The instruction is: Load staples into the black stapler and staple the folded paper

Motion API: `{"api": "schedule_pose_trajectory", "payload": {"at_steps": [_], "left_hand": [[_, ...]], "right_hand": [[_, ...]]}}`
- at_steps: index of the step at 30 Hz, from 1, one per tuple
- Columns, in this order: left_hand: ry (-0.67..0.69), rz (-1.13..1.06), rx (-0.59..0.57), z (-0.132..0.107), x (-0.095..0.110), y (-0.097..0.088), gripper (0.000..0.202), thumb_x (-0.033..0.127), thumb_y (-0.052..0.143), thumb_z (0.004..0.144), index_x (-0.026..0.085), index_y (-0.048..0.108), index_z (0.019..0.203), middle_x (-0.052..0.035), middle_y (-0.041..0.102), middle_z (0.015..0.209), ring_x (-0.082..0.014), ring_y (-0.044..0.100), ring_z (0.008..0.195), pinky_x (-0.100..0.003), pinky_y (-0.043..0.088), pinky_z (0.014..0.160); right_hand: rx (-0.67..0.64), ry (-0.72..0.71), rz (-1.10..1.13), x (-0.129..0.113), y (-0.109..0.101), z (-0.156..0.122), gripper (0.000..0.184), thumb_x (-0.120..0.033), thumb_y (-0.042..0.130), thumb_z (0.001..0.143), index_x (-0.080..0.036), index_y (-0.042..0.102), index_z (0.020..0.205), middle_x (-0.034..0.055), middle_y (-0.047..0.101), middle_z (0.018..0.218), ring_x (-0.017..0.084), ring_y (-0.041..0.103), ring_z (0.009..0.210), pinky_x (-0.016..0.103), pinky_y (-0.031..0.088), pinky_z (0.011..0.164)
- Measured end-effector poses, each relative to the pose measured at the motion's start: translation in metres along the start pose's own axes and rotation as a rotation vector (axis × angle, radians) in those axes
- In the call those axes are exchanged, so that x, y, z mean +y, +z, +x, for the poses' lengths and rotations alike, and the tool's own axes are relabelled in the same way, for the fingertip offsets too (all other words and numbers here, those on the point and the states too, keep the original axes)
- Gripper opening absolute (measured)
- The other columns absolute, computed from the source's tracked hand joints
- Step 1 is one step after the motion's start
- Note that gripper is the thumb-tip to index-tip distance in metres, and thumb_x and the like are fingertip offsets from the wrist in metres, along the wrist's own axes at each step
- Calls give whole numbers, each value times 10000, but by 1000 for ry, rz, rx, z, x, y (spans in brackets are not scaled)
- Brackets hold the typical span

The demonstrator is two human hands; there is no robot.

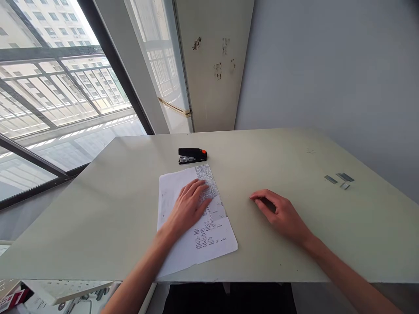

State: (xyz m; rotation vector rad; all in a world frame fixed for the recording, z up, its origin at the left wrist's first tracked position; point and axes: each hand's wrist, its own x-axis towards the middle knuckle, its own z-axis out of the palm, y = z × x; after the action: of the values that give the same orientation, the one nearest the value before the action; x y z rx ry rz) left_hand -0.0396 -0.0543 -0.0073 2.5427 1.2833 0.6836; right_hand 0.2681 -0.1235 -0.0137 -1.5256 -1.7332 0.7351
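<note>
My left hand (191, 200) lies flat on printed sheets of paper (212, 237), its fingers stretched out. The sheets overlap, with dense print at the upper right and blank white areas at the left. Just beyond them rests a black stapler (192, 155) with a red mark at its right end. To the right of the paper, my right hand (278, 211) is at the tabletop, thumb and forefinger tips pinched together. Whatever the pinch may hold is too small to make out.
Several strips of staples (345, 177) lie on the right part of the pale table (108, 218). A grey wall (327, 65) borders the table's right side, and a cabinet-like white door (212, 100) stands behind. Below the front left edge are boxes and papers (59, 294).
</note>
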Motion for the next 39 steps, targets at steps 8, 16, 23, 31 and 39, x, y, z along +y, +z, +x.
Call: {"api": "schedule_pose_trajectory", "payload": {"at_steps": [8, 16, 23, 31, 39], "left_hand": [[-247, 106, -30, 8, -59, -15, 563, 597, 463, 1036, 218, 527, 1447, -121, 409, 1656, -349, 267, 1576, -592, 268, 1250], [-212, -10, 15, 19, -70, -19, 513, 571, 516, 1009, 243, 584, 1397, -94, 511, 1587, -323, 413, 1501, -547, 301, 1239], [-392, -164, 341, 59, -85, -24, 504, 558, 577, 971, 247, 556, 1367, -141, 547, 1479, -328, 567, 1315, -501, 457, 1087], [-377, -400, 358, 105, -115, -23, 526, 570, 618, 943, 233, 580, 1344, -108, 677, 1360, -283, 638, 1254, -455, 480, 1080], [-427, -608, 343, 105, -116, -21, 603, 642, 745, 825, 211, 680, 1242, -98, 762, 1168, -297, 719, 1119, -466, 534, 1051]], "right_hand": [[-74, -14, -5, 4, 0, 17, 311, -458, 470, 1035, -274, 721, 1043, 67, 760, 1118, 242, 696, 940, 317, 508, 582], [-157, 71, 138, 20, -6, 70, 302, -468, 559, 980, -230, 737, 1035, 62, 773, 1015, 130, 600, 591, 272, 494, 496], [-148, 125, 288, 23, -9, 89, 324, -482, 610, 937, -200, 712, 1057, 102, 758, 1065, 107, 604, 567, 208, 455, 373], [-165, 126, 262, 26, -4, 87, 327, -476, 569, 966, -209, 711, 1089, 88, 755, 1030, 112, 597, 575, 201, 444, 375], [-175, 131, 245, 23, -5, 88, 335, -486, 554, 977, -215, 723, 1079, 83, 761, 985, 121, 598, 580, 211, 441, 386]]}}
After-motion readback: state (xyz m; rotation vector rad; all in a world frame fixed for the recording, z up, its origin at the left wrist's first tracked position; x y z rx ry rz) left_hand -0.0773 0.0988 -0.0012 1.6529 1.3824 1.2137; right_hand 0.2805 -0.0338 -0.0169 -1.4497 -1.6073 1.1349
